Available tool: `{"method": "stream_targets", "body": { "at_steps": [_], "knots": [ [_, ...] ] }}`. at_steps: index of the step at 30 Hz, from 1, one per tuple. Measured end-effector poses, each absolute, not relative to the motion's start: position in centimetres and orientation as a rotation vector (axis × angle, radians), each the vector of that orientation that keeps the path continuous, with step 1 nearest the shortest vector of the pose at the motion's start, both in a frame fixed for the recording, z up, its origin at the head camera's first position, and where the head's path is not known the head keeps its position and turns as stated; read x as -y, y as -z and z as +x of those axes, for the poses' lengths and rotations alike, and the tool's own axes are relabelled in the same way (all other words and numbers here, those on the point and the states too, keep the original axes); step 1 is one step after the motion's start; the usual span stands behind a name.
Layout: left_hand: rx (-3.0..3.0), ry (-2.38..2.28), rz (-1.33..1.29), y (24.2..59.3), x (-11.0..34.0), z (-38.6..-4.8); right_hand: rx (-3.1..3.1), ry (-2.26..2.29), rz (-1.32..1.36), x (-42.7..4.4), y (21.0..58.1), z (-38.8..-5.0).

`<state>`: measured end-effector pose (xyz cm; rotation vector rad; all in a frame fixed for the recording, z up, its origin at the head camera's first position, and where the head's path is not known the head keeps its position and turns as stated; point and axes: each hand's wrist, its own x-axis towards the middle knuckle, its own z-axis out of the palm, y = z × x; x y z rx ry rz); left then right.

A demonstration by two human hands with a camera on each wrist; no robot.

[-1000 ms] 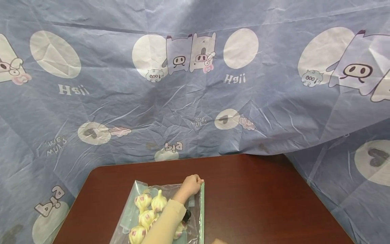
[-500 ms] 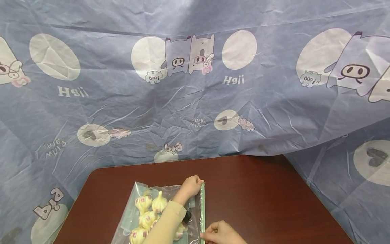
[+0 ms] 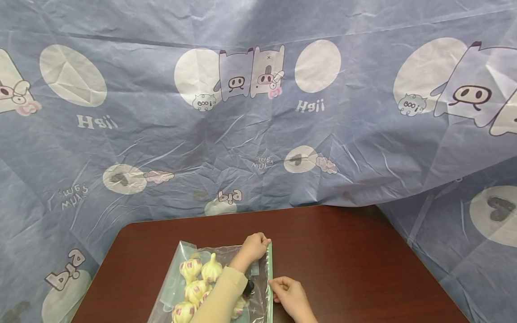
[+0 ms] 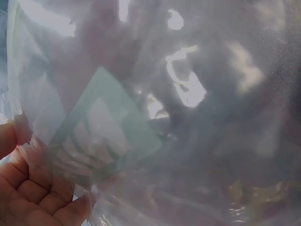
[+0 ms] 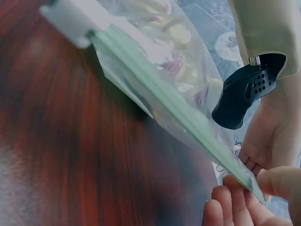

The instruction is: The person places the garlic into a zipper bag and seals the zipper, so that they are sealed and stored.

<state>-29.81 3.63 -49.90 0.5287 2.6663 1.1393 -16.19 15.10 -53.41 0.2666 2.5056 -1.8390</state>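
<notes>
A clear zip bag [image 3: 259,287] lies on the table, with a green seal strip [image 3: 269,264] along its right edge. Several garlic bulbs [image 3: 196,291], pale with purplish marks, show through its film. At the strip's far end my left hand [image 3: 254,246] pinches the bag's corner; that forearm crosses over the bag and hides some bulbs. About midway along the strip, my right hand [image 3: 290,294] pinches it between thumb and fingers. Close up in the left wrist view, gathered film sits between the left thumb and fingers [image 4: 40,193], beside a green printed panel [image 4: 103,127].
A dark red-brown table [image 3: 343,260] carries the bag. Blue patterned cloth [image 3: 242,134] hangs behind and at both sides. A black wrist device [image 5: 244,89] is on the left arm. One blurred whitish piece [image 5: 80,21] sits at the strip's near end.
My right hand came in from the bottom edge, reached the green strip near its front, then moved up along it, away from me. The left hand stayed at the far corner.
</notes>
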Motion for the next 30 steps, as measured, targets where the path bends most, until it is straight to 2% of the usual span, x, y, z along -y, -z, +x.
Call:
{"method": "stream_targets", "body": {
  "at_steps": [9, 15, 23, 30],
  "knots": [
    [-2.695, -1.217, 0.563, 49.7, -3.3, -29.5, -2.516, 1.849, 0.295, -14.9, 53.5, -16.8],
    [-2.784, -1.277, 0.597, 48.0, -2.1, -28.7, -2.551, 1.802, 0.293, -15.4, 53.6, -16.9],
    [-2.841, -1.379, 0.527, 45.9, 1.4, -26.5, -2.567, 1.718, 0.321, -16.2, 53.6, -17.2],
    [-2.871, -1.398, 0.367, 46.7, 5.3, -24.9, -2.606, 1.668, 0.329, -17.0, 53.9, -17.6]
  ]
}}
